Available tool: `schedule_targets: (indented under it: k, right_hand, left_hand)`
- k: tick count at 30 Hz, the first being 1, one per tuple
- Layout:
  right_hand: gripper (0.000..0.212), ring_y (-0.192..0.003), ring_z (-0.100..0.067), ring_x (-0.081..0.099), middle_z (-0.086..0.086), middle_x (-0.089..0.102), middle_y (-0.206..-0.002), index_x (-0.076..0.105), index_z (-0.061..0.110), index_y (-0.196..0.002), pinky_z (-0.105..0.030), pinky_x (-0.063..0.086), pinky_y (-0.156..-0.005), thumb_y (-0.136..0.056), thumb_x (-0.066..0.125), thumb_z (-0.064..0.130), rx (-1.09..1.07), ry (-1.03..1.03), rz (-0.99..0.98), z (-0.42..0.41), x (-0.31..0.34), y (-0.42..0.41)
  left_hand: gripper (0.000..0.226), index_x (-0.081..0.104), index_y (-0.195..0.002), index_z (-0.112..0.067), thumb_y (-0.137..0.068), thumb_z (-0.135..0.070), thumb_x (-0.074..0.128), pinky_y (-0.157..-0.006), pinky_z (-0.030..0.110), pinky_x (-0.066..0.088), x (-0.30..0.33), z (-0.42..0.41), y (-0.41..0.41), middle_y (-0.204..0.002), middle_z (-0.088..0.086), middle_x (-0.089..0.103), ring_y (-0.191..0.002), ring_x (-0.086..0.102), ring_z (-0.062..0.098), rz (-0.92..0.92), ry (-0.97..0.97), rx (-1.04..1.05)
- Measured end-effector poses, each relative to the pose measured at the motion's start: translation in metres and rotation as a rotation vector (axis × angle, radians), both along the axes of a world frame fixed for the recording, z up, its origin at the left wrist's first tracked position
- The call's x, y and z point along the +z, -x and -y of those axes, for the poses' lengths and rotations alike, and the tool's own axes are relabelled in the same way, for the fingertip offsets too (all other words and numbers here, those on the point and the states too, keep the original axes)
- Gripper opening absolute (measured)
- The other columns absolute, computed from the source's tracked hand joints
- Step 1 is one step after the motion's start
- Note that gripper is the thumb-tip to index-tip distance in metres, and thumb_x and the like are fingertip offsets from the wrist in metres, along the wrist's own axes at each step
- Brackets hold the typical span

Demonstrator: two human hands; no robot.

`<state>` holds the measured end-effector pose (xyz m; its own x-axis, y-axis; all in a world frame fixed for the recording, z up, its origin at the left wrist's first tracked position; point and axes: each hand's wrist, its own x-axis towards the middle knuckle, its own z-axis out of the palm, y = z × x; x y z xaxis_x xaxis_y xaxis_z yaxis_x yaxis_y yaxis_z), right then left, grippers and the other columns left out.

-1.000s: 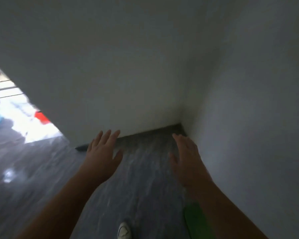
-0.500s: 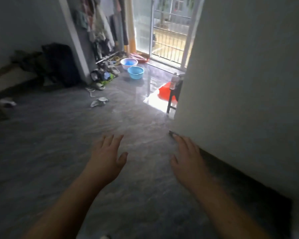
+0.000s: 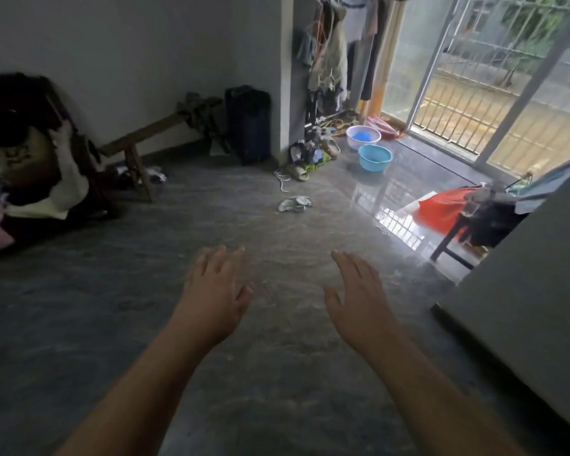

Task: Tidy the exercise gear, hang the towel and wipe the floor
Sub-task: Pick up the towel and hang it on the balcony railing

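At far left I note a heap of clothing [image 3: 30,179] against the wall, then a wooden bench [image 3: 152,133] and a dark suitcase [image 3: 248,123] further along. My left hand [image 3: 216,294] hovers above the grey floor [image 3: 79,324], fingers straight and spread, holding nothing. A crumpled grey cloth [image 3: 294,204] lies on the floor well ahead of both hands, apart from them; whether it is the towel I cannot tell. Beyond it stand two blue basins [image 3: 374,157] near the glass door [image 3: 474,77]. My right hand [image 3: 359,297] is likewise flat, fingers extended and empty. A white wall [image 3: 540,274] closes the right side.
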<state>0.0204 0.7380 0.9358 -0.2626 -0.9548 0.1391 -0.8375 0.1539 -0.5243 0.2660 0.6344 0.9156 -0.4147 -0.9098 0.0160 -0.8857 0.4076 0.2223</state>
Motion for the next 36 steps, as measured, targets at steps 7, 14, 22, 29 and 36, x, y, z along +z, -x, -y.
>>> schedule_targets:
  k: [7, 14, 22, 29, 36]
  right_hand:
    - [0.06, -0.144, -0.026, 0.028, -0.005, 0.038, -0.154, 0.036, 0.024, -0.15, -0.043, 0.024, -0.119, -0.092, 0.048, 0.036, -0.014, -0.032, 0.016, 0.107, -0.025, 0.055]
    - [0.061, -0.146, -0.025, 0.021, -0.004, 0.032, -0.157, 0.034, 0.025, -0.151, -0.043, 0.022, -0.12, -0.094, 0.055, 0.032, 0.016, -0.053, 0.053, 0.266, -0.037, 0.132]
    - [0.062, -0.145, -0.024, 0.021, -0.004, 0.03, -0.158, 0.033, 0.023, -0.151, -0.04, 0.02, -0.119, -0.094, 0.055, 0.032, 0.111, -0.094, 0.023, 0.453, -0.023, 0.188]
    - [0.062, -0.143, -0.023, 0.022, -0.003, 0.033, -0.155, 0.034, 0.024, -0.15, -0.038, 0.021, -0.118, -0.092, 0.056, 0.031, 0.141, -0.112, 0.004, 0.615, -0.04, 0.209]
    - [0.068, -0.152, -0.017, 0.005, 0.005, 0.015, -0.165, 0.019, 0.028, -0.156, -0.037, 0.014, -0.12, -0.096, 0.05, 0.038, 0.104, -0.205, 0.015, 0.801, -0.06, 0.226]
  left_hand:
    - [0.083, 0.02, -0.155, -0.027, -0.081, -0.064, 0.021, -0.122, 0.047, 0.014, -0.007, 0.11, 0.043, -0.16, 0.013, 0.027, -0.149, 0.015, 0.033, -0.056, -0.047, 0.057]
    - [0.084, 0.025, -0.154, -0.023, -0.08, -0.063, 0.017, -0.121, 0.046, 0.016, -0.01, 0.265, 0.117, -0.157, 0.015, 0.032, -0.148, 0.019, 0.034, -0.021, -0.011, 0.067]
    - [0.08, 0.024, -0.154, -0.025, -0.083, -0.062, 0.025, -0.121, 0.048, 0.017, -0.011, 0.421, 0.166, -0.159, 0.014, 0.028, -0.149, 0.015, 0.035, -0.046, -0.054, 0.144]
    - [0.068, 0.016, -0.156, -0.026, -0.098, -0.045, 0.046, -0.121, 0.046, 0.013, -0.04, 0.58, 0.201, -0.162, 0.013, 0.018, -0.149, 0.009, 0.036, -0.1, -0.144, 0.157]
    - [0.07, 0.009, -0.156, -0.03, -0.098, -0.045, 0.045, -0.12, 0.047, 0.014, -0.059, 0.791, 0.242, -0.164, 0.009, 0.009, -0.15, 0.007, 0.035, -0.021, -0.22, 0.069]
